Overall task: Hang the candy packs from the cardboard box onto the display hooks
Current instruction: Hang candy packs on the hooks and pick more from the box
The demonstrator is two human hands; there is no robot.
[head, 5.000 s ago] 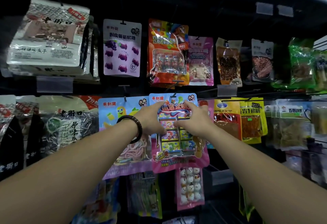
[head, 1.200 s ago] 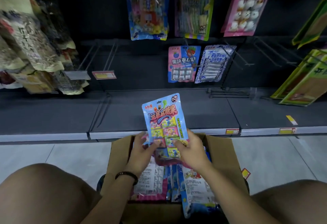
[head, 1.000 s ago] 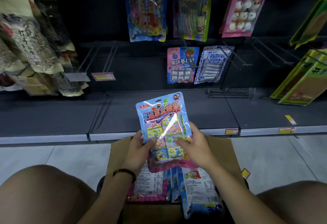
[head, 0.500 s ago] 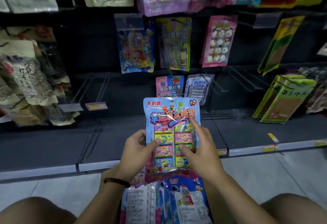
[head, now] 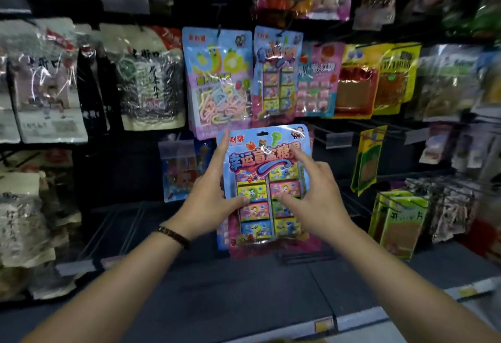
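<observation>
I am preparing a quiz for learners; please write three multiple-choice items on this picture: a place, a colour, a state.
1. Where is the held candy pack? A) below the matching hung pack B) above it C) on the floor
2. What colour is its top? A) black B) blue C) green
3. How is it held? A) by one hand B) hanging free C) by both hands
Answers: 1 A: the matching pack hangs higher; 2 B: blue around the title; 3 C: left hand and right hand each grip a side.

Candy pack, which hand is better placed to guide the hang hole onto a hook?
Probably the left hand: its index finger runs up the candy pack nearly to the hang hole; the right hand grips lower.
</observation>
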